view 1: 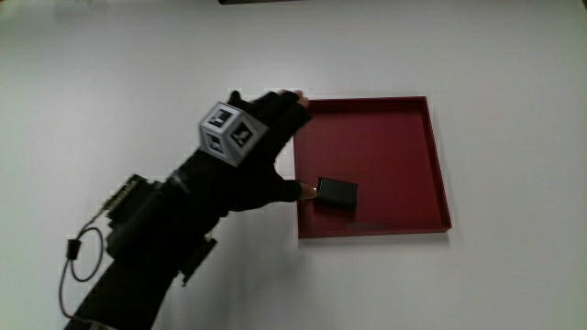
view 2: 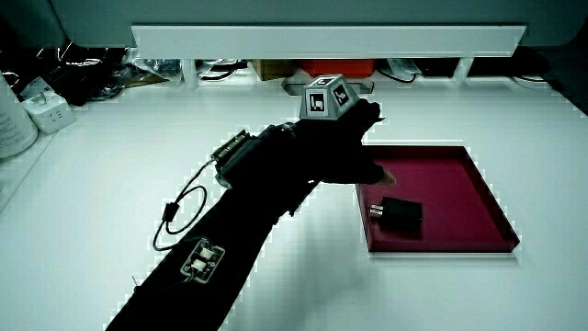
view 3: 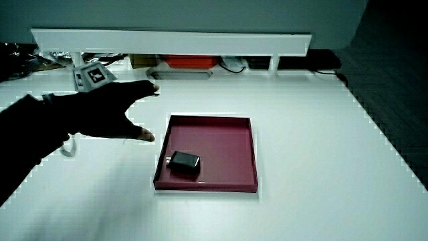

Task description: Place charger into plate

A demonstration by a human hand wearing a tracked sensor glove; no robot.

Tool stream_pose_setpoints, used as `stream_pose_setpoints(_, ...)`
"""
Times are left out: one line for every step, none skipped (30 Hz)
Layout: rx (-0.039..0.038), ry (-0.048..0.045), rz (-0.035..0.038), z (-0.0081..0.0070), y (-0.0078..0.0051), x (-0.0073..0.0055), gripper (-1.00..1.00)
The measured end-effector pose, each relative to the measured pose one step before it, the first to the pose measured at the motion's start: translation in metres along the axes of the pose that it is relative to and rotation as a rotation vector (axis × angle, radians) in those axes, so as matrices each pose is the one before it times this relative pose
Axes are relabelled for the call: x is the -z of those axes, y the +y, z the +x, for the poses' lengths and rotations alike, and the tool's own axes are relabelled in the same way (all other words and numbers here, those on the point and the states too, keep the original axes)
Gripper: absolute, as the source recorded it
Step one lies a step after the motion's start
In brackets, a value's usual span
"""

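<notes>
A small black charger (view 1: 337, 193) lies inside the square dark red plate (view 1: 404, 128), near the plate's edge nearest the person; both side views show the charger (view 2: 401, 212) (view 3: 184, 162) there on the plate (view 2: 459, 175) (view 3: 227, 134). The gloved hand (view 1: 261, 151) hovers beside the plate, over the plate's rim and the white table, its fingers spread and holding nothing. The thumb tip is close to the charger and looks just apart from it. A patterned cube (view 1: 231, 133) sits on the back of the hand (view 2: 340, 147) (view 3: 107, 110).
A low white partition (view 2: 331, 39) (view 3: 167, 40) runs along the table's edge farthest from the person, with cables and boxes under it. A black wire loop (view 1: 78, 261) hangs from the forearm. A white container (view 2: 14, 124) stands at the table's edge.
</notes>
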Motion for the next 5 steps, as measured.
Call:
stream_pose_setpoints(0.00633, 0.01813, 0.00513, -0.00321, -0.002, -0.00577, -1.0)
stream_pose_setpoints(0.0063, 0.01805, 0.0051, -0.00328, -0.00199, -0.00569, -1.0)
stream_pose_setpoints(0.02908, -0.04797, -0.00729, -0.0062, -0.00114, -0.00103, -1.0)
stream_pose_setpoints(-0.07208, -0.04832, -0.02112, 0.00078, -0.00403, -0.0078, -1.0)
stream_pose_setpoints(-0.04455, -0.02209, -0.01441, -0.00273, -0.00236, -0.00311, -1.0)
